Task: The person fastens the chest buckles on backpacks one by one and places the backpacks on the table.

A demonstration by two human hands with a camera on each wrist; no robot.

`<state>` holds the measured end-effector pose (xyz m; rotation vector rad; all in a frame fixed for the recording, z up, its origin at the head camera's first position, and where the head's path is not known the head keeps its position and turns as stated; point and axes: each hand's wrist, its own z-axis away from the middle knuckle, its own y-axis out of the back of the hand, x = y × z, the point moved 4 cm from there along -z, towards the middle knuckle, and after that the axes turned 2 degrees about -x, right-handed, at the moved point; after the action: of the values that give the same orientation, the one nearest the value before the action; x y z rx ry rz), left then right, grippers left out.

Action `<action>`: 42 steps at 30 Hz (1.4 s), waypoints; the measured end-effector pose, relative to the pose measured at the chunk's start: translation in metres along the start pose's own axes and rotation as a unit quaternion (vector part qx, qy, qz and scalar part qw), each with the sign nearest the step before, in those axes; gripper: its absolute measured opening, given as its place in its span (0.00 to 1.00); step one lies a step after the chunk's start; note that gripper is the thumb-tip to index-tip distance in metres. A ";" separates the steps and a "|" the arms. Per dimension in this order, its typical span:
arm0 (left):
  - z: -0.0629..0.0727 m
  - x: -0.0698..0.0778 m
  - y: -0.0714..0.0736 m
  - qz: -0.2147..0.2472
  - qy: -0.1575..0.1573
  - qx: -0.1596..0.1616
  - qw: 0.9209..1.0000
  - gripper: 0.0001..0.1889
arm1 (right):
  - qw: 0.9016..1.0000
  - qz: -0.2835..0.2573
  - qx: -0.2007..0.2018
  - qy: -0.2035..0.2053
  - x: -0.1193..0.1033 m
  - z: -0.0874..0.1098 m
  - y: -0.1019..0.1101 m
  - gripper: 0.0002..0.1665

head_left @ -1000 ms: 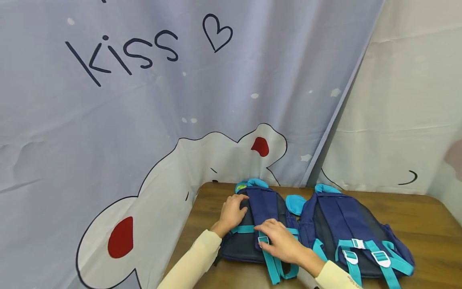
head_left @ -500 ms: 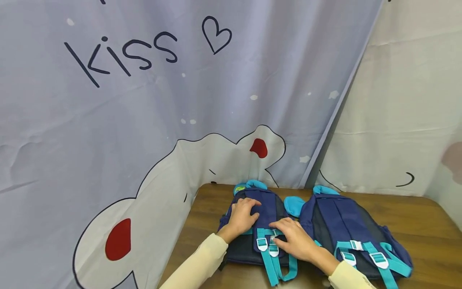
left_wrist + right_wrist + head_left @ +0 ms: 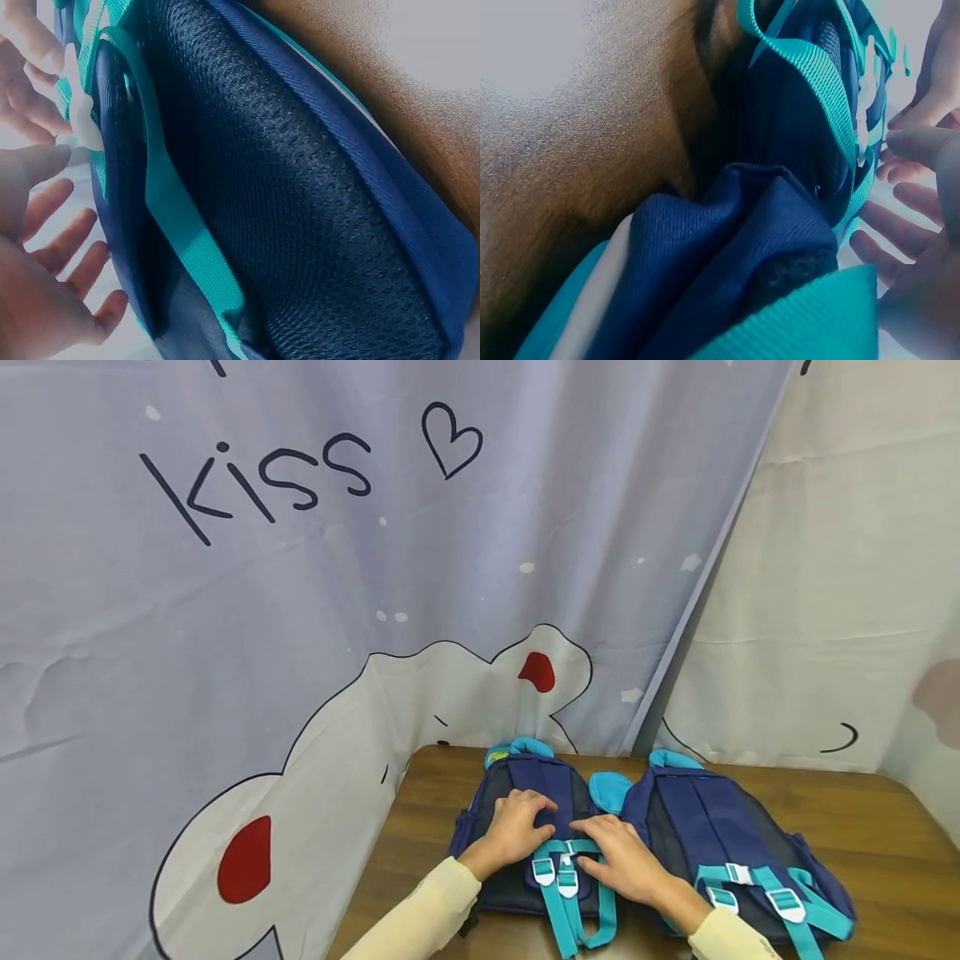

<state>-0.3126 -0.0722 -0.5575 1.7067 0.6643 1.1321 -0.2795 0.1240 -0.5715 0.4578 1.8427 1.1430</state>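
Observation:
The left blue backpack (image 3: 498, 793) lies back panel up on the table, its teal shoulder straps (image 3: 557, 914) folded to the front with white buckles (image 3: 567, 883). My left hand (image 3: 517, 827) is over its middle, fingers spread and loosely bent, thumb toward the upper strap. Opposite it, my right hand (image 3: 618, 860) reaches over the right side of the straps, fingertips near the chest strap clip (image 3: 566, 848). In the left wrist view, the fingers (image 3: 64, 240) stand apart beside a white buckle (image 3: 85, 112). Loosely bent right fingers (image 3: 889, 225) show beyond a teal strap (image 3: 817, 82) in the right wrist view.
A second blue backpack (image 3: 712, 818) with teal straps and white buckles lies close to the right. A round light-blue piece (image 3: 611, 792) sits between the two bags. The wooden table (image 3: 877, 827) meets printed curtains (image 3: 480, 568) at the back.
My left hand has moved right and toward me from the bag's upper left side. My right hand has shifted right, and the left bag's straps and buckles now show together at the middle.

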 end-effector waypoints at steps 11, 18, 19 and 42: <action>0.000 0.010 -0.010 -0.050 -0.027 -0.051 0.997 0.18 | 0.998 0.023 -0.014 -0.051 0.010 -0.001 -0.003 0.32; 0.003 0.014 -0.017 -0.117 -0.043 -0.077 0.989 0.19 | 0.997 0.028 -0.020 -0.063 0.017 0.001 -0.006 0.33; 0.003 0.014 -0.018 -0.124 -0.045 -0.079 0.988 0.18 | 0.997 0.028 -0.020 -0.063 0.017 0.001 -0.007 0.33; 0.009 0.004 -0.012 -0.131 -0.074 -0.045 0.988 0.12 | 0.997 0.039 -0.016 -0.067 0.017 -0.004 -0.013 0.32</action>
<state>-0.3015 -0.0677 -0.5679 1.5575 0.7100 0.8317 -0.2900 0.1275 -0.5902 0.5795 1.7016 1.1641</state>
